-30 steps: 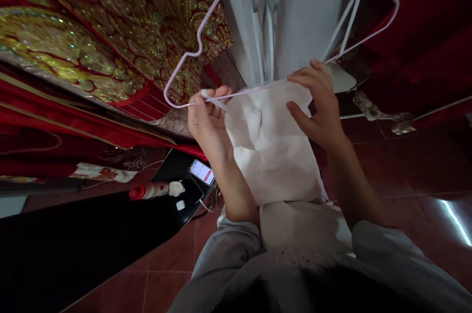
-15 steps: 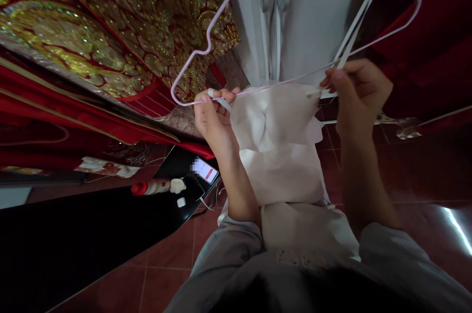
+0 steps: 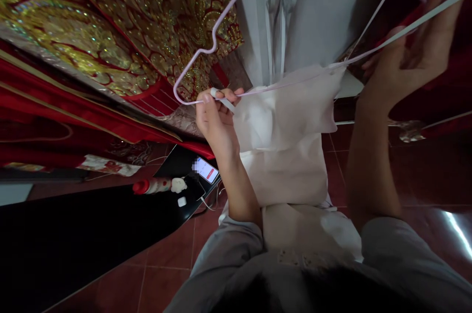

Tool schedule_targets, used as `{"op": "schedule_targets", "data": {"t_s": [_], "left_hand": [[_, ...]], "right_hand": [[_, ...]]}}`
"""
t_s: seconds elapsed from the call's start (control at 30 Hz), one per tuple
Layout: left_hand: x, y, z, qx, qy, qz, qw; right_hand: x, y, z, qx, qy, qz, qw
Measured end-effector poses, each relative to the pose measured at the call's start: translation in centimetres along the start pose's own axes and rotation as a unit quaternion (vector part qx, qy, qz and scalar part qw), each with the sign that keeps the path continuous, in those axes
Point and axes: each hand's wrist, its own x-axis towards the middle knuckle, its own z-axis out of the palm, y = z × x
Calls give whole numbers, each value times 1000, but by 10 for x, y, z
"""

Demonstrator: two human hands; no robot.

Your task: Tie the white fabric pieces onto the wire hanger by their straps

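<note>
A thin pink hanger (image 3: 211, 50) spans the upper middle of the view, its top out of frame. My left hand (image 3: 217, 118) is closed around its lower bar near the left corner, with a white band between the fingers. From the bar's right part hangs a pale cloth piece (image 3: 295, 106) with white straps. My right hand (image 3: 416, 59) is raised by the hanger's right end, fingers stretched out and partly blurred. A white strap (image 3: 429, 15) runs taut across that hand, spread into a loop; its other side passes over the hanger's right shoulder.
Red and gold sequinned garments (image 3: 147, 32) hang on the left. A black table (image 3: 92, 239) bears a lit phone (image 3: 206, 170), a red-capped bottle (image 3: 151, 186) and a small white case (image 3: 182, 202). Ahead are light panels (image 3: 324, 13) with long handles. Dark red fabric hangs at right.
My right hand has moved up and to the right, pulling the strap wide past the hanger's right end. The cloth's right side has risen. My left hand stays almost in place.
</note>
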Motion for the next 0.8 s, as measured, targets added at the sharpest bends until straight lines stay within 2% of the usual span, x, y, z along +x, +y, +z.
{"op": "schedule_targets", "data": {"t_s": [0.07,0.1,0.17,0.23,0.3,0.37,0.43,0.5,0.53,0.57,0.6,0.67,0.7,0.8], "left_hand": [[1,0,-1,7,-1,-4,1000],[1,0,-1,11,-3,-6,1000],[0,1,-1,11,-9,-9,1000],[-1,1,0,-6,-14,-18,1000],[-2,1,2,-11,-11,-22,1000],[-2,0,3,8,-1,-24,1000],[-2,-1,3,36,13,-30,999],[-2,-3,3,50,23,-38,998],[-3,-4,4,51,25,-37,998],[-3,-5,5,49,26,-33,998],[-4,-6,7,49,26,-28,998],[-7,-7,8,60,30,-23,998],[-8,-8,7,72,37,-22,997],[-8,-11,-6,94,101,29,990]], "right_hand": [[4,2,3,-16,69,-145,987],[9,3,3,-30,59,-197,978],[20,9,-3,-59,-36,-226,972],[28,19,-15,-71,-81,-210,972],[27,29,-28,-46,-41,-194,979],[18,33,-34,-25,37,-198,979],[5,26,-32,-24,114,-219,969],[-10,8,-21,-28,144,-220,964],[-18,-3,-14,-28,128,-199,971],[-24,-14,-6,-34,65,-145,987],[-29,-25,1,-43,-26,-85,995],[-37,-41,12,-62,-140,-3,988],[-39,-47,15,-68,-165,24,984],[-41,-56,16,-75,-164,77,981]]}}
